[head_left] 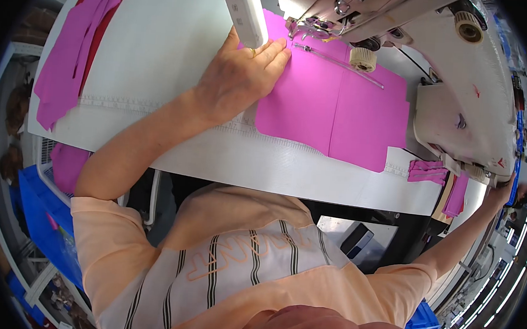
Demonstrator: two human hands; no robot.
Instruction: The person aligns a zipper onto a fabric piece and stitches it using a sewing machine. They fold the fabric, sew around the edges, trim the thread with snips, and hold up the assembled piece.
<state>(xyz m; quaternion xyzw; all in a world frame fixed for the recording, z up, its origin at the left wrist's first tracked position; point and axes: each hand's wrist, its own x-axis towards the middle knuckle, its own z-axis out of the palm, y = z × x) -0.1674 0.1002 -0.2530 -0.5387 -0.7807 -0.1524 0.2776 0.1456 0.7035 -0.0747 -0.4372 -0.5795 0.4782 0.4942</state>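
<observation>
Pink fabric point(303, 100) lies flat on the white sewing table, partly under the head of a sewing machine point(462, 74). A seam line runs down through the fabric. My left hand point(245, 73) presses flat at the fabric's upper left edge, its fingers close together and pointing at the needle area. A ring shows on one finger. A thin clear rod point(342, 67) crosses above the fabric beside the presser foot point(293, 30). At the far right my right hand point(503, 190) is by the machine's end, its fingers mostly hidden.
Pink and red fabric pieces point(71, 56) lie at the table's left. Small pink pieces point(427, 172) sit near the right front edge. A white bar-shaped device point(248, 13) hangs above my left hand. Blue bins point(49, 218) stand below at the left.
</observation>
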